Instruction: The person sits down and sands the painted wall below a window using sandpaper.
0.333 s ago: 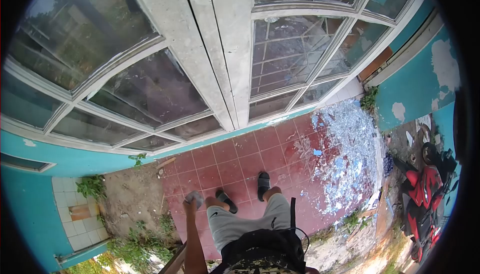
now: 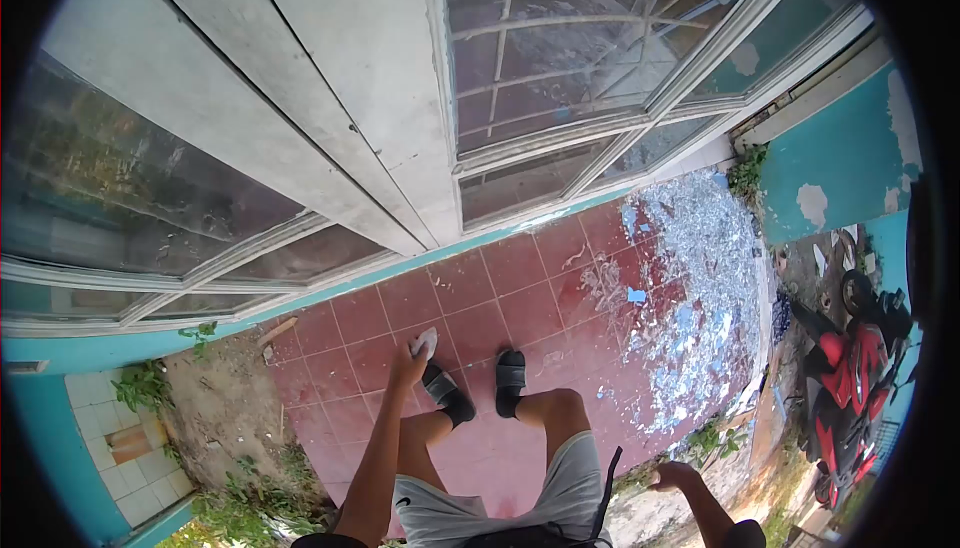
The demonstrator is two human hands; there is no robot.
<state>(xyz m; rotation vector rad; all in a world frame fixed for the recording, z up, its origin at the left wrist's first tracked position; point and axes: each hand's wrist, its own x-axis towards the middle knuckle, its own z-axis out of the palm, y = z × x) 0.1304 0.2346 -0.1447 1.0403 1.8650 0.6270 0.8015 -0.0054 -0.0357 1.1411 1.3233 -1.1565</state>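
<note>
My left hand (image 2: 408, 365) is closed around a crumpled whitish cloth (image 2: 425, 341). It hangs low in front of my left foot, over the red tile floor (image 2: 480, 333). My right hand (image 2: 675, 476) is held out to the right side, with its fingers loosely apart and nothing visible in them. Before me stand tall white-framed glass windows (image 2: 560, 68), with a broad white post (image 2: 330, 78) between the panes. The cloth and both hands are apart from the glass. Dark sandals are on my feet.
Shredded white and blue scraps (image 2: 700, 288) cover the floor at the right. Beyond them a red and black motorcycle (image 2: 850, 368) stands near the peeling teal wall (image 2: 820, 168). Bare soil (image 2: 225, 403) and weeds (image 2: 143, 385) lie at the left.
My body has lowered toward a squat, knees bending. The left hand with the cloth has moved forward and right. My right hand has come into view, and the windows appear closer.
</note>
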